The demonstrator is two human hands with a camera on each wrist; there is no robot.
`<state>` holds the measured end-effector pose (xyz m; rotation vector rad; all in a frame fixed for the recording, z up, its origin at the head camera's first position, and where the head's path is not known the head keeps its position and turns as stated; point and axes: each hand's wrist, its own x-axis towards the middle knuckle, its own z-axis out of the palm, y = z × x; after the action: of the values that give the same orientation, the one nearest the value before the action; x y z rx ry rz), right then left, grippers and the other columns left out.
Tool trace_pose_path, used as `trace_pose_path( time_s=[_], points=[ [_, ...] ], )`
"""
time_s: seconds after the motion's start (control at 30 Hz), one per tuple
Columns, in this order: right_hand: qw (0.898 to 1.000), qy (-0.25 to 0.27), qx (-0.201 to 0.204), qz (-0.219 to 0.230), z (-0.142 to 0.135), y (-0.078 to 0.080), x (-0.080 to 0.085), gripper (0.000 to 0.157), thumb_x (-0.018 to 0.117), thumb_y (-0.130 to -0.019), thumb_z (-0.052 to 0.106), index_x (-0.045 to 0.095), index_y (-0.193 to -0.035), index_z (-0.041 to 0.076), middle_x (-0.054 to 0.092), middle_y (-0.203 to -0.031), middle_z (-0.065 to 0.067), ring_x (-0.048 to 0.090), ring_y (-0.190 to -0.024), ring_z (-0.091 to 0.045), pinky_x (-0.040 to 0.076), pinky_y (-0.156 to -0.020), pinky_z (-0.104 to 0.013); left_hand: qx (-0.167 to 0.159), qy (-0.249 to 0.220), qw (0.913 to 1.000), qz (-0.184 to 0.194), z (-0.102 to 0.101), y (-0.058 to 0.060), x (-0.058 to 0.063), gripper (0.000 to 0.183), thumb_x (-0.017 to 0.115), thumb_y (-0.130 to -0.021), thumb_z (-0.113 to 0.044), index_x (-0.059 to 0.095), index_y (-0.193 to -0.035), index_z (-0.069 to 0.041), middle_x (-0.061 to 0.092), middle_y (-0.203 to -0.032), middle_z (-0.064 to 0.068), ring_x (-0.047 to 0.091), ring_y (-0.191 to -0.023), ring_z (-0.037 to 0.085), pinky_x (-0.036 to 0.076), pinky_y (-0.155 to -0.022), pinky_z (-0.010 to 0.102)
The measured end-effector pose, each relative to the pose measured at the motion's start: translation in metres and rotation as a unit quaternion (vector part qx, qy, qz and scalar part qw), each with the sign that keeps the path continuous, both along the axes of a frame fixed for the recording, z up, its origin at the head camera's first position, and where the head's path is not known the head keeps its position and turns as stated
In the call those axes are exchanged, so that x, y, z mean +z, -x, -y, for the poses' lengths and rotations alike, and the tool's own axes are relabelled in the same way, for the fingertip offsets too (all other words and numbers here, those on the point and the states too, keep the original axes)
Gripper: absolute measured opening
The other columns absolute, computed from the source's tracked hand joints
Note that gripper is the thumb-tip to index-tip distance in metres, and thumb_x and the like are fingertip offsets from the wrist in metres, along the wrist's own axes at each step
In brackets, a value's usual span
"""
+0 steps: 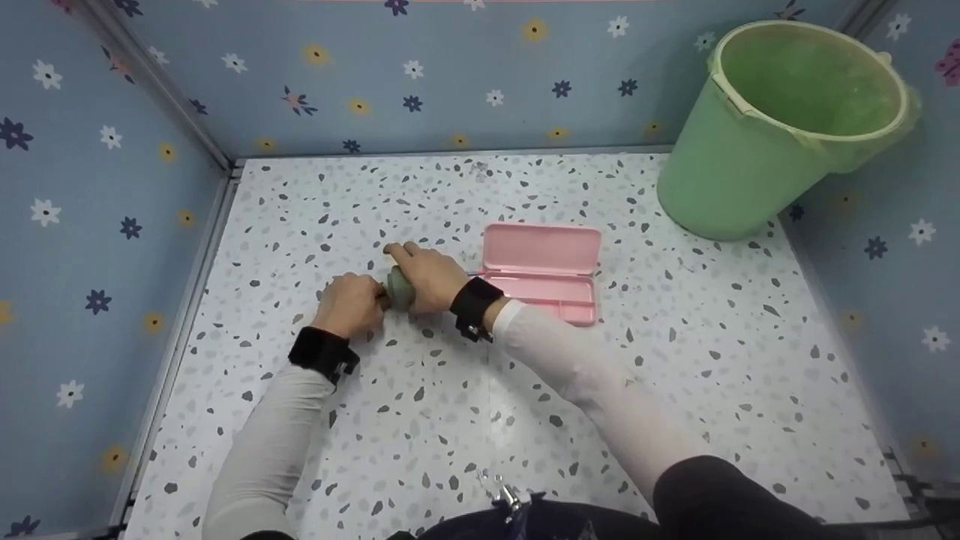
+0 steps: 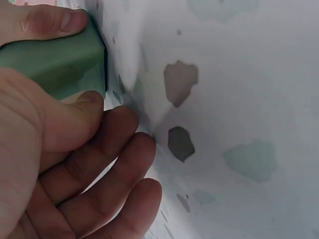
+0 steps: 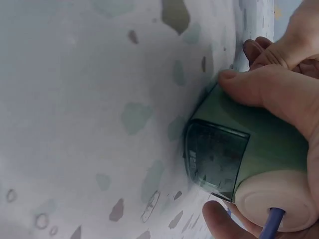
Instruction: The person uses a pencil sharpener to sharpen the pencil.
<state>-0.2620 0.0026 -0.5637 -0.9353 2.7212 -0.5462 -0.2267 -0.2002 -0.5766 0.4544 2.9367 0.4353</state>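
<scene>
A green pencil sharpener (image 1: 400, 290) lies on the speckled table between my two hands. My right hand (image 1: 431, 279) grips its body, thumb along one side in the right wrist view. A dark see-through shavings drawer (image 3: 217, 157) and a pale round end face (image 3: 271, 199) show there. From that face a purple-blue pencil (image 3: 272, 224) sticks out, toward the pink case in the head view. At the opposite end, my left hand (image 1: 351, 306) has thumb and index finger pinched together against the sharpener; the part between them is hidden. Its other fingers curl loosely beside the tabletop.
Just right of my right hand, an open pink pencil case (image 1: 541, 249) lies with its lid folded back and divided compartments showing. A tall green bin (image 1: 739, 165) stands at the back right corner. Blue flowered panels (image 1: 450, 67) enclose the table's back and sides.
</scene>
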Motion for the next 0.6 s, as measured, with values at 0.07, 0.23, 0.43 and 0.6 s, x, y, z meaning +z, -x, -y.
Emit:
trace_pose_path(
  time_s=[0.07, 0.23, 0.43, 0.6],
  points=[
    [1.0, 0.003, -0.001, -0.003, -0.005, -0.002, 0.001, 0.123, 0.101, -0.075, 0.028, 0.03, -0.175, 0.018, 0.059, -0.152, -0.015, 0.072, -0.123, -0.034, 0.065, -0.103, -0.048, -0.002, -0.001, 1.0, 0.003, 0.002, -0.002, 0.001, 0.021, 0.076, -0.093, -0.013, 0.075, -0.074, -0.006, 0.068, -0.068, 0.012, 0.059, -0.06, 0.03, 0.052, -0.057, 0.049],
    [0.999, 0.013, -0.02, 0.023, -0.031, -0.003, 0.009, 0.126, 0.102, -0.078, 0.037, 0.028, -0.177, 0.015, 0.057, -0.161, -0.018, 0.071, -0.131, -0.037, 0.06, -0.115, -0.051, 0.009, 0.003, 0.9989, 0.045, 0.007, -0.005, 0.02, 0.025, 0.08, -0.093, -0.023, 0.071, -0.082, -0.003, 0.068, -0.074, 0.012, 0.061, -0.064, 0.028, 0.052, -0.058, 0.044],
    [0.999, 0.037, -0.009, 0.012, -0.06, -0.002, 0.01, 0.064, 0.093, -0.091, 0.032, 0.07, -0.147, 0.01, 0.079, -0.136, -0.012, 0.076, -0.119, -0.03, 0.061, -0.108, -0.045, -0.005, 0.014, 0.9984, 0.055, -0.01, -0.002, 0.06, 0.112, 0.096, -0.082, -0.049, 0.044, -0.165, 0.005, 0.054, -0.162, 0.033, 0.059, -0.142, 0.054, 0.056, -0.113, 0.069],
    [0.997, 0.066, 0.001, -0.037, -0.07, -0.002, 0.002, 0.024, 0.085, -0.098, 0.022, 0.086, -0.121, 0.013, 0.085, -0.108, -0.009, 0.078, -0.096, -0.027, 0.064, -0.089, -0.041, -0.074, -0.009, 0.9963, 0.043, -0.049, 0.016, 0.062, 0.104, 0.097, -0.08, -0.048, 0.052, -0.16, 0.001, 0.062, -0.157, 0.029, 0.062, -0.142, 0.05, 0.054, -0.118, 0.065]
  ],
)
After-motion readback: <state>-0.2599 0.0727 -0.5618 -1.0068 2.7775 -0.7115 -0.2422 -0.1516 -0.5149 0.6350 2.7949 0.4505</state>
